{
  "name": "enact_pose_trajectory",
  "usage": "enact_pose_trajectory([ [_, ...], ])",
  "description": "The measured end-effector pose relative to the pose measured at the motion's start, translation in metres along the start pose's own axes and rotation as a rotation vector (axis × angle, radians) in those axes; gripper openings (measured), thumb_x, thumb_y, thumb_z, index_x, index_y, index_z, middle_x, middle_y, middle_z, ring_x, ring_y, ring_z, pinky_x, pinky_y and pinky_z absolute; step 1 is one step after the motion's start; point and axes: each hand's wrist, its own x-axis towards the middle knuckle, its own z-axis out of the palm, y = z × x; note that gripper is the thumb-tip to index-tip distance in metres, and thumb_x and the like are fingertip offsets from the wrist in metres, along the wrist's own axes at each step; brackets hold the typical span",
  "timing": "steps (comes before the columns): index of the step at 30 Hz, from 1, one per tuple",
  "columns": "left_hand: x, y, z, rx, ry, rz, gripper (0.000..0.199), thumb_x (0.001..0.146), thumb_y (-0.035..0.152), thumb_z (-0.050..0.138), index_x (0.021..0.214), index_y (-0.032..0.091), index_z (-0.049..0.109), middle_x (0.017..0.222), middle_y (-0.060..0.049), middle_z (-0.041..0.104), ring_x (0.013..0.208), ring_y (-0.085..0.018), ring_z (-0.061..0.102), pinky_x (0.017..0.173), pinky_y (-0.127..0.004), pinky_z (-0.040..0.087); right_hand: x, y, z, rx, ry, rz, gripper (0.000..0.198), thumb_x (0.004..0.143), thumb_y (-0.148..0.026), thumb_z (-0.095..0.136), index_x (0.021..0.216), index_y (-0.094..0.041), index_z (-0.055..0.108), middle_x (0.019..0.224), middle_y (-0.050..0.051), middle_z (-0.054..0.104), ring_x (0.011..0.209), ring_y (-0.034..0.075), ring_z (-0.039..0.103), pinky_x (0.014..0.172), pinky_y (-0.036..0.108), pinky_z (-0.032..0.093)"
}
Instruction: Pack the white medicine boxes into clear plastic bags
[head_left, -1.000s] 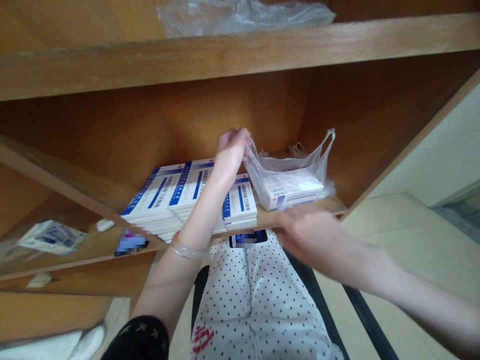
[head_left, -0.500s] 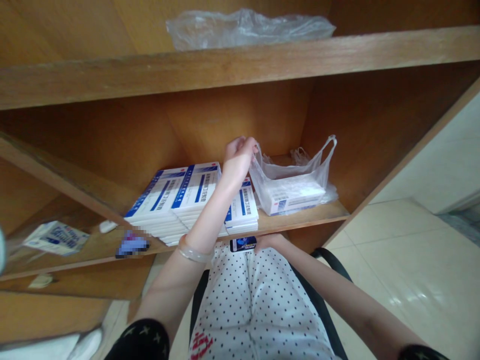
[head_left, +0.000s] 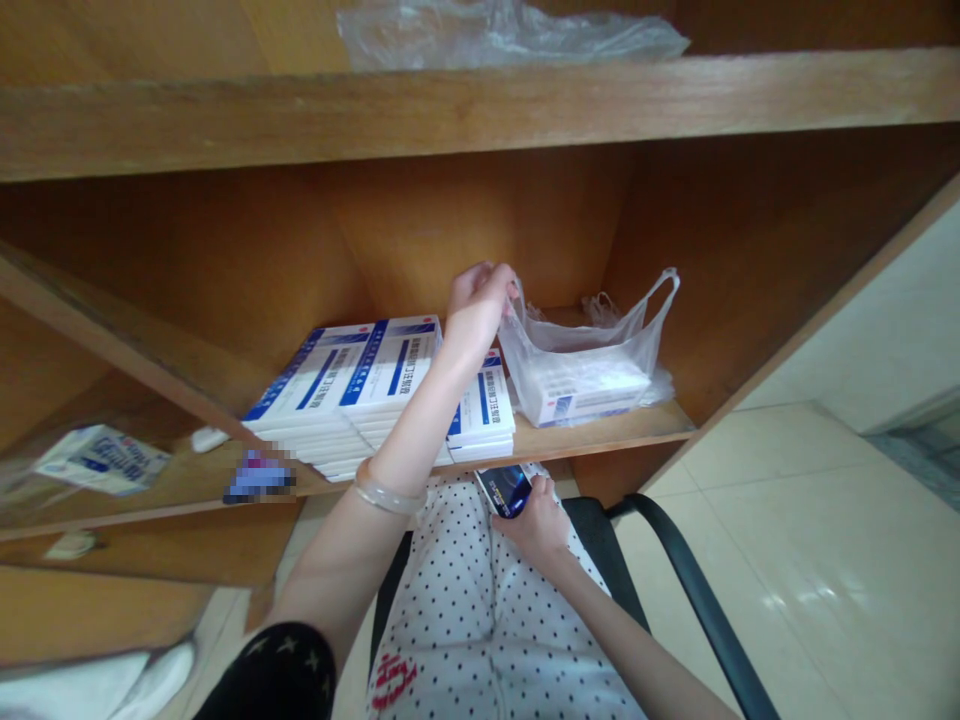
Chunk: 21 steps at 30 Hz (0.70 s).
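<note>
My left hand (head_left: 484,292) is closed on one handle of a thin white plastic bag (head_left: 581,345). The bag stands on the shelf with a white box (head_left: 592,392) inside it, seen through the film; its other handle sticks up on the right. Below the shelf edge, over my lap, my right hand (head_left: 538,522) grips a flat dark-blue rectangle with a white edge (head_left: 506,490), which looks like a phone. Part of it is covered by my fingers. Left of the bag lie stacks of white and blue printed boxes (head_left: 352,370), partly behind my left forearm.
A wooden shelf board (head_left: 480,115) runs above, carrying a crumpled clear plastic bag (head_left: 510,38). In the left compartment sit a white and blue carton (head_left: 105,460) and a blurred-out item (head_left: 259,477). A black chair armrest (head_left: 697,590) is at the right.
My right hand has drawn back toward my body, bringing the dark-blue rectangle further out from under the shelf edge and tilting it. My left hand keeps the bag handle, almost unmoved.
</note>
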Motion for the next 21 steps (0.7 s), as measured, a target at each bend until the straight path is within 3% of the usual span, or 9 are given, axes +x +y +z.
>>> enact_pose_trajectory([
  [6,0.0,0.002,-0.001,0.009,-0.001,-0.007,0.02,0.078,0.024,0.05,0.059,0.019,0.046,0.058,0.001,0.055,0.049,-0.008,0.047,0.046,-0.02,0.034,-0.004,0.0,0.001,-0.029,-0.021,0.008,0.061,0.059,-0.052,0.065,0.103,-0.019,0.039,0.107,0.012,0.05,0.084,0.03,0.063,0.066,0.041,0.05],
  [17,-0.001,0.003,-0.001,-0.009,-0.003,-0.001,0.02,0.077,0.021,0.048,0.058,0.019,0.046,0.056,0.001,0.053,0.048,-0.008,0.047,0.048,-0.022,0.034,-0.004,-0.002,0.0,-0.071,-0.042,0.014,0.066,0.061,-0.051,0.065,0.111,-0.015,0.042,0.113,0.016,0.05,0.085,0.031,0.062,0.068,0.043,0.05],
  [19,-0.001,0.003,-0.001,-0.003,-0.004,0.0,0.02,0.078,0.021,0.049,0.058,0.019,0.046,0.056,0.002,0.053,0.048,-0.008,0.047,0.048,-0.022,0.034,0.005,-0.002,-0.004,-0.083,-0.064,-0.055,0.072,0.059,-0.049,0.068,0.116,-0.014,0.043,0.117,0.018,0.05,0.089,0.031,0.062,0.07,0.042,0.05],
  [21,0.0,0.003,-0.001,-0.001,-0.005,0.003,0.019,0.078,0.022,0.049,0.058,0.019,0.046,0.056,0.001,0.053,0.048,-0.008,0.047,0.047,-0.021,0.034,0.021,-0.005,-0.013,-0.093,-0.136,-0.246,0.071,0.057,-0.041,0.07,0.119,-0.016,0.046,0.117,0.015,0.054,0.096,0.031,0.06,0.077,0.04,0.049],
])
